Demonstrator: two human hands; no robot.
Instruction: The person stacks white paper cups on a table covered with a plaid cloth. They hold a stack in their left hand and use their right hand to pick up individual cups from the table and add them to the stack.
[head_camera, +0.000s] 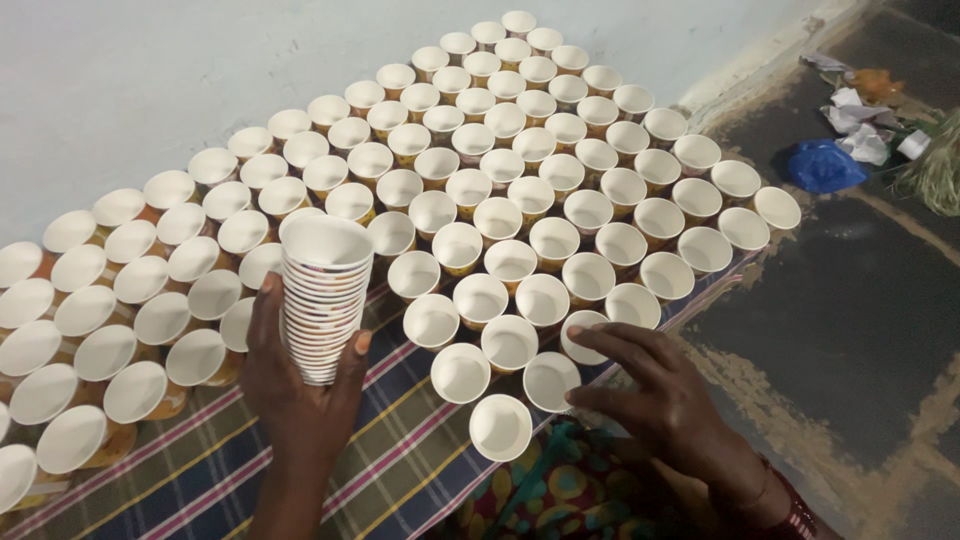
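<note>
My left hand (300, 400) grips a tall nested stack of white paper cups (326, 295) from below, held tilted over the cloth. My right hand (650, 385) rests at the near right edge of the cup field, fingers spread, fingertips touching a single upright paper cup (585, 336) and lying beside another (549, 380). Several rows of empty paper cups (500, 215) with orange-yellow printed sides stand mouth-up, packed close, across a striped cloth (400, 460). One lone cup (500, 427) stands nearest to me.
A pale wall (150, 70) runs behind the cups. To the right lies dark patchy floor (850, 320) with a blue plastic bag (825, 165), crumpled paper and dry grass-like litter (935, 165). Patterned fabric (560, 495) covers my lap.
</note>
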